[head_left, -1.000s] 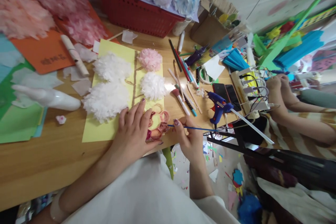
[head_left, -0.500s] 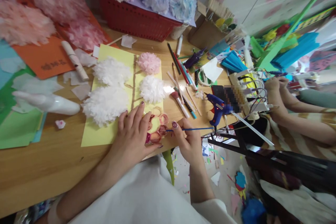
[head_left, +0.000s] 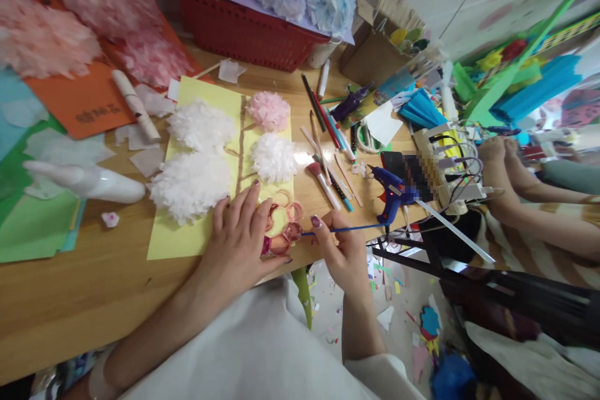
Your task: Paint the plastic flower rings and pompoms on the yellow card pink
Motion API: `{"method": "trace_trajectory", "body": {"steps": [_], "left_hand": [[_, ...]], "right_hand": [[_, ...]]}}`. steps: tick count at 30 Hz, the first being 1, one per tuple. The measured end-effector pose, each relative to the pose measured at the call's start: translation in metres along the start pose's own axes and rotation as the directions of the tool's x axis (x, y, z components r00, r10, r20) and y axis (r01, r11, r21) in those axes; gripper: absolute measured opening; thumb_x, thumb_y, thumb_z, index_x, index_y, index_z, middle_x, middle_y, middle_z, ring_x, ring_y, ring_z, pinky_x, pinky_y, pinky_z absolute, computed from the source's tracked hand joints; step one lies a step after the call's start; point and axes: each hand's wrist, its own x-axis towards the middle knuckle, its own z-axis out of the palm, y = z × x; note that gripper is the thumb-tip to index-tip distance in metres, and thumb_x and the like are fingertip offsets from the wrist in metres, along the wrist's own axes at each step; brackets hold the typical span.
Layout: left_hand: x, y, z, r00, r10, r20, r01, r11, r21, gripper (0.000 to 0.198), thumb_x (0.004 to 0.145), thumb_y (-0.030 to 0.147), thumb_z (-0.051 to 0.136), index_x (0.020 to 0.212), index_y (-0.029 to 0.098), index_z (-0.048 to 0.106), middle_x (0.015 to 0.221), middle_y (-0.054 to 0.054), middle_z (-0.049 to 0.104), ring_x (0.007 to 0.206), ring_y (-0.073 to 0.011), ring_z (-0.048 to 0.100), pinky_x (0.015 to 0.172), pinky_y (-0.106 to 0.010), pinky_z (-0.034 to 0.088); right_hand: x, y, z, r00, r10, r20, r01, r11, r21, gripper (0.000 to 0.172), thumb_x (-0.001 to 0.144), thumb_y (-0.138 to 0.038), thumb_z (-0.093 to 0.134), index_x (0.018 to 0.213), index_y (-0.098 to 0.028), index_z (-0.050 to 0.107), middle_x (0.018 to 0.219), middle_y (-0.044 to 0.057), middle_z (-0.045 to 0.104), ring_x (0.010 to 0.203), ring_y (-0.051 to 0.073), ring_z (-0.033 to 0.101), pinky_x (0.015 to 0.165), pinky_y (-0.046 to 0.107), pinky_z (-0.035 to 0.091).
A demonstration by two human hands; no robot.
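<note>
A flower-shaped paint palette [head_left: 281,244] with round wells of pink and brown lies at the near edge of a yellow paper sheet [head_left: 157,234]. My left hand [head_left: 239,234] rests flat at the palette's left side, fingers stretched over the paper and thumb along the near rim. My right hand [head_left: 344,250] pinches a thin blue-handled paintbrush [head_left: 363,227], its tip at a brown well on the right. On the sheet are white paper flowers [head_left: 192,184], a pink paper flower [head_left: 268,110] and a brown painted branch [head_left: 241,150].
A blue glue gun [head_left: 394,194] stands right of my right hand, by a power strip [head_left: 443,169] with cables. Pens and brushes [head_left: 328,181] lie behind the palette. A white bottle [head_left: 89,181] lies left. A red basket [head_left: 248,31] is behind. Another person's hands [head_left: 497,150] are far right.
The view has shifted slightly. My left hand stays on the palette's side, and my right hand keeps the paintbrush with its tip at the brown well.
</note>
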Motion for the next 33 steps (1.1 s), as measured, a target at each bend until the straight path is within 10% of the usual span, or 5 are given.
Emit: {"method": "trace_trajectory", "body": {"steps": [33], "left_hand": [[0.000, 0.000, 0.000, 1.000, -0.023, 0.011, 0.023, 0.999, -0.044, 0.080, 0.079, 0.055, 0.071, 0.136, 0.005, 0.046, 0.153, -0.034, 0.041, 0.137, -0.0443, 0.042, 0.112, -0.062, 0.029]], "right_hand": [[0.007, 0.002, 0.000, 0.998, -0.061, -0.008, 0.060, 0.997, -0.052, 0.033, 0.100, -0.030, 0.051, 0.068, -0.022, 0.047, 0.058, -0.004, 0.050, 0.054, 0.012, 0.048, 0.053, 0.025, 0.036]]}}
